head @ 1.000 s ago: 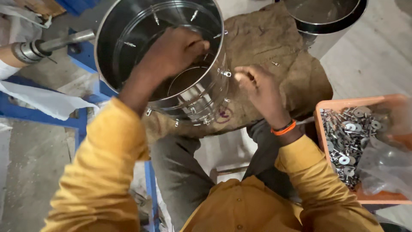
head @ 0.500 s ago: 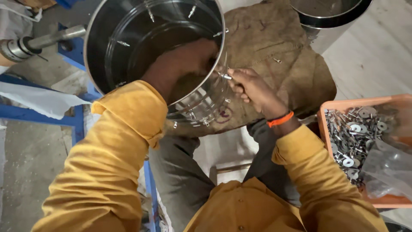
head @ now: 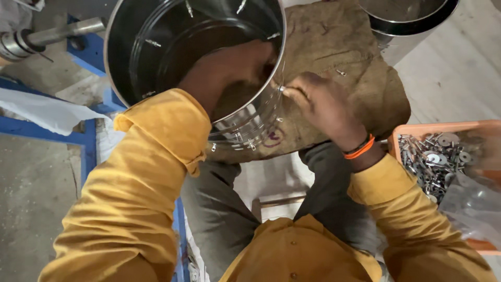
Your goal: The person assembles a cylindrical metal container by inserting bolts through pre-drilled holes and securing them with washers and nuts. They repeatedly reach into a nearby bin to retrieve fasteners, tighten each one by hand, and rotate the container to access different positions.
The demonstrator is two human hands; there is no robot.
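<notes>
Left hand [head: 235, 68] inside steel drum [head: 156, 36], grip unclear, right hand [head: 318, 102] pinching rivet [head: 281, 89] at rim

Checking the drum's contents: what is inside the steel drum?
Inside the steel drum, the left hand reaches against the wall; small rivet ends line the inner wall. Its fingertips and the bottom beneath are hidden.

The left hand [head: 235, 68] reaches toward twelve o'clock, forearm sleeved in mustard-yellow cloth, wrist bent, fingers curled and partly in shadow. The right hand [head: 318, 102] lies at two o'clock, fingertips [head: 287, 93] pinched together pointing toward nine o'clock, an orange band around its wrist.
</notes>
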